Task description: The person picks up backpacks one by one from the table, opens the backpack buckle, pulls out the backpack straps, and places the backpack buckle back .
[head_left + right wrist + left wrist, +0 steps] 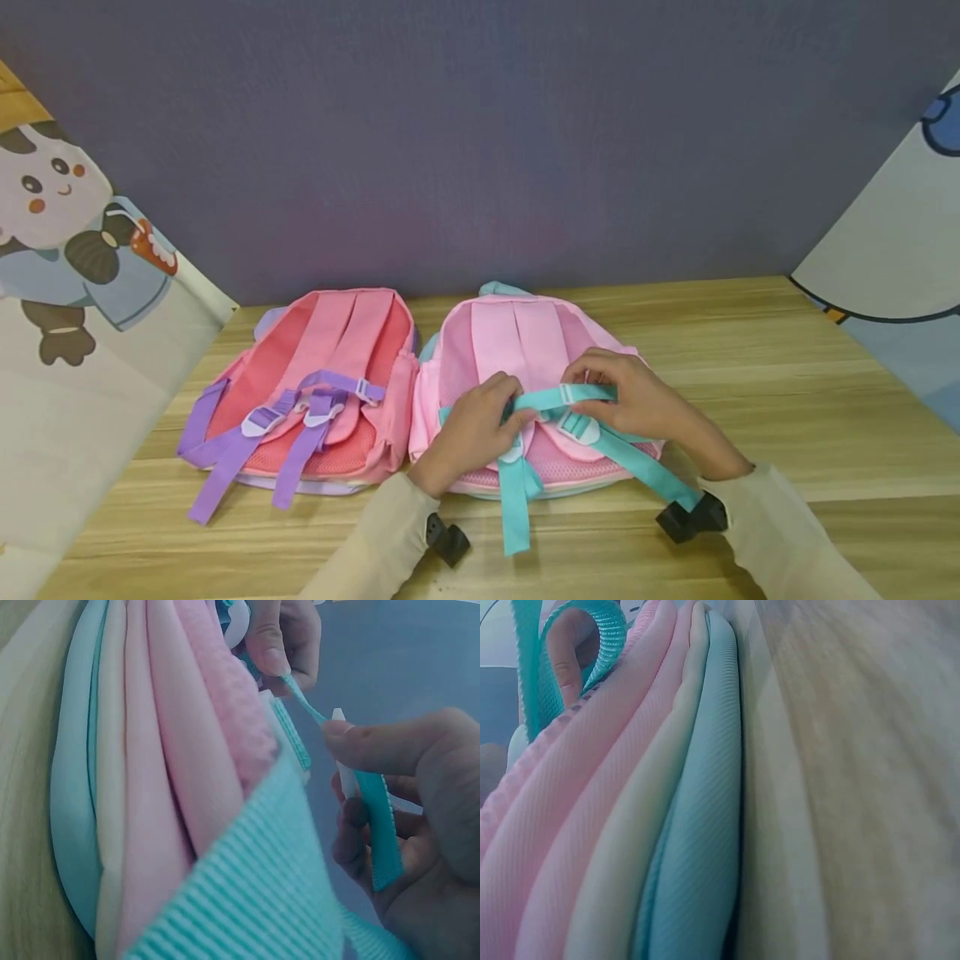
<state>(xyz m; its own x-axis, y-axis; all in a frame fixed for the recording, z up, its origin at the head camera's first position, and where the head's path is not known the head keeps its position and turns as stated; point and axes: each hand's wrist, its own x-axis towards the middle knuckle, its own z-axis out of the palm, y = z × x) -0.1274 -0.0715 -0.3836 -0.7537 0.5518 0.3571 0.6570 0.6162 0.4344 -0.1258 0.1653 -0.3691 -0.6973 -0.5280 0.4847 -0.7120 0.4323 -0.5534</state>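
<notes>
A light pink backpack [525, 342] lies with its back panel and shoulder straps up. My left hand [472, 429] pinches a teal strap [543, 399] between thumb and fingers, over the lower middle of the bag. On the strap's other side my right hand [633, 393] grips it beside a white slider buckle [567, 395]. The right wrist view shows the thumb against that white buckle [346, 776], with the strap's end by the palm. The stretch between the hands is raised off the bag. In the left wrist view, a teal loop [611, 634] curves around a fingertip.
A coral backpack [300, 358] with purple straps [232, 471] lies close on the left. Two teal strap tails [514, 508] hang from the pink bag onto the wooden table [810, 400]. A dark wall panel [480, 150] stands behind, with printed panels at both sides.
</notes>
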